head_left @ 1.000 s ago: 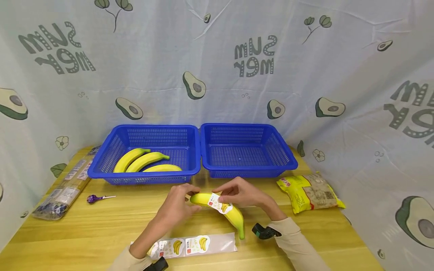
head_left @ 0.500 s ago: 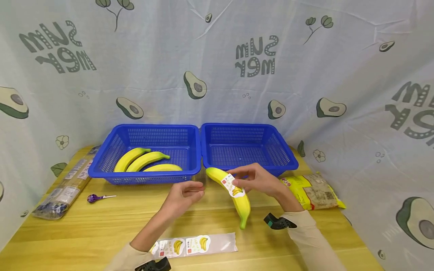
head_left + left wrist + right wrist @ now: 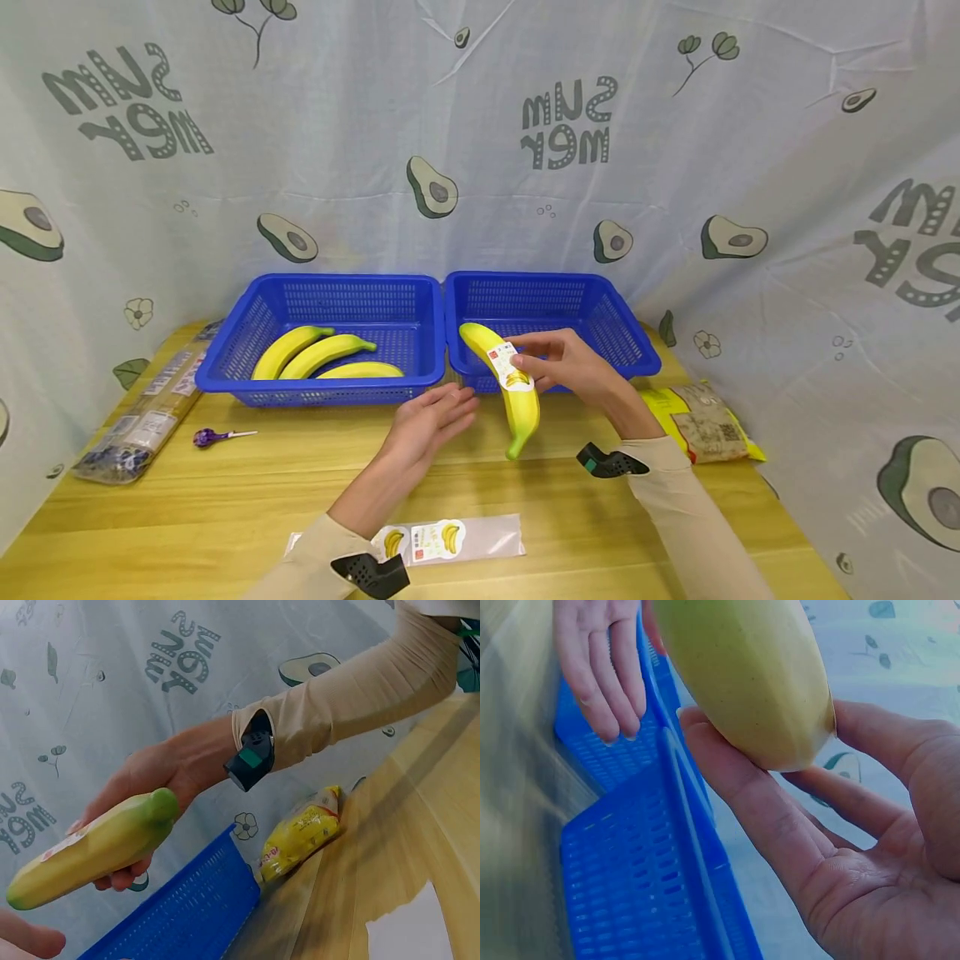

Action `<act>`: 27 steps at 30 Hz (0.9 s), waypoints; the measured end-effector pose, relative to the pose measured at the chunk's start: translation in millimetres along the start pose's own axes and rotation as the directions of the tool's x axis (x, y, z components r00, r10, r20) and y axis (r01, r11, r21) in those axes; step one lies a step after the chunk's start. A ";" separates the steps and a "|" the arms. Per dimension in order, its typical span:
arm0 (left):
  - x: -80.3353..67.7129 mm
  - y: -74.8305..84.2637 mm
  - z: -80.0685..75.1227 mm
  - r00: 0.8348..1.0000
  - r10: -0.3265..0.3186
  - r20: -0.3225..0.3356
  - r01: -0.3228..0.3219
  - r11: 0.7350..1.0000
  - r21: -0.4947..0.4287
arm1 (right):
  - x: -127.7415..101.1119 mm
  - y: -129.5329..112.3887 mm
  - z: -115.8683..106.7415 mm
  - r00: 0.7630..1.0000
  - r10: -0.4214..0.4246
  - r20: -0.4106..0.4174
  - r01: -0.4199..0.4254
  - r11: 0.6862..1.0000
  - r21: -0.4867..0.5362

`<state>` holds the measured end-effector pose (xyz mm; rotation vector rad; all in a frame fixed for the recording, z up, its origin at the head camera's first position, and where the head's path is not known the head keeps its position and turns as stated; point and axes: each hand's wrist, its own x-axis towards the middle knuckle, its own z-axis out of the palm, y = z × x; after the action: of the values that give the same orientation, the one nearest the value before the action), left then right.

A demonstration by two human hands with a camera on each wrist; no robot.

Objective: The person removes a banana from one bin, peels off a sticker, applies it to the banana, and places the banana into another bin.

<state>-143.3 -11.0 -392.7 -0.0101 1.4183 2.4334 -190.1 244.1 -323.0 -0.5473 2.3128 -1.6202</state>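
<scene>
The right hand [image 3: 562, 367] now holds the curved yellow banana with a white printed sticker [image 3: 508, 392] up off the pale wooden table [image 3: 225, 492], its fingers curled round the fruit's middle; a second ago the banana lay low on the table between both hands. It has risen and swung toward the empty blue perforated plastic basket on the right [image 3: 600, 308], hanging over that basket's front rim, green tip down. The left hand [image 3: 431, 421] has let go and hovers just beside the fruit, fingers straight and spread, holding nothing. Judging by this, the stickering is finished and the banana is on its way into the right basket, while three plain yellow bananas [image 3: 322, 357] stay in the blue basket on the left [image 3: 247, 333].
</scene>
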 end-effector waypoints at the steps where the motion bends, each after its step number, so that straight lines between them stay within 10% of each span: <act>1: 2.5 -1.1 1.3 1.000 0.001 -0.017 -0.002 1.000 -0.027 | 1.8 -1.2 -0.2 1.000 -0.002 -0.006 0.002 1.000 -0.004; 18: 34.2 -11.6 13.9 0.983 -0.007 -0.183 -0.050 0.952 -0.301 | 35.7 -17.4 -8.0 0.999 -0.002 -0.053 0.002 1.000 -0.007; 27: 40.2 -16.2 16.0 0.982 -0.030 -0.185 -0.028 0.952 -0.304 | 57.4 -19.3 -13.8 0.993 0.064 -0.099 -0.065 0.998 -0.008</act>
<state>-174.4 20.9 -405.0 -0.3199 1.0929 2.6854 -244.3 224.1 -300.2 -0.3991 2.3854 -1.6400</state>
